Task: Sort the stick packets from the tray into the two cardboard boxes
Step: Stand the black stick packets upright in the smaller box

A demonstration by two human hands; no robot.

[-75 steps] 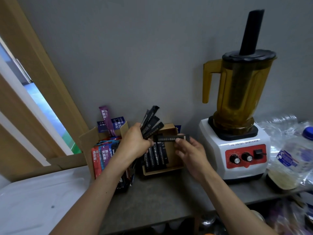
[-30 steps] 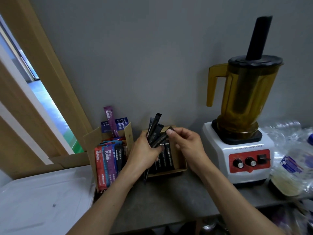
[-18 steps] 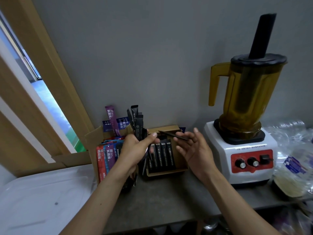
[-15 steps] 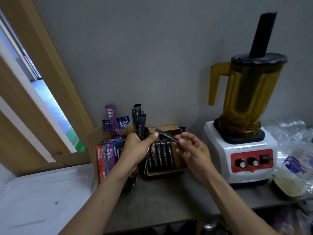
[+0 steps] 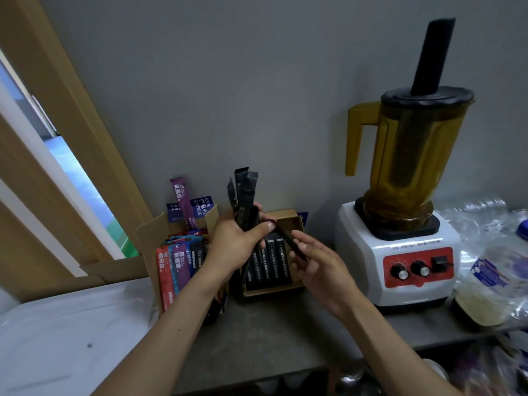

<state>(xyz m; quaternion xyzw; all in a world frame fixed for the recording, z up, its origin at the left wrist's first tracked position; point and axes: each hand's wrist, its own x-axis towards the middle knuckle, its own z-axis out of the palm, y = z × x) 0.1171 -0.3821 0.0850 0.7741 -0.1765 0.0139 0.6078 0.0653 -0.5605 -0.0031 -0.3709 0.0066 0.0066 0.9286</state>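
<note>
Head view. My left hand (image 5: 233, 243) is clenched around a bundle of black packets (image 5: 244, 195), which stands upright above the fist; the lower ends of the bundle are hidden behind the palm and wrist. My right hand (image 5: 320, 265) pinches one black packet (image 5: 288, 241) between thumb and fingers, tilted, its upper end touching the left thumb; how much of it lies under the fingers I cannot tell. Both hands hover over the right box (image 5: 291, 221), which sits against the back edge of the worktop (image 5: 274, 338) and holds a row of black packets (image 5: 268, 264) lying side by side; its near-left corner is covered by my left forearm. Just beside it, to the left, the left box (image 5: 148, 238) holds coloured packets (image 5: 177, 264) standing on end, one purple packet (image 5: 183, 200) rising above the rest; the print on them is too small to read. The white tray (image 5: 71, 332) occupies the near-left corner, cut off by the frame edge. A blender (image 5: 400, 212) stands toward the worktop's right end, with clear plastic bottles (image 5: 494, 267) beyond it, blurred and partly out of frame.
</note>
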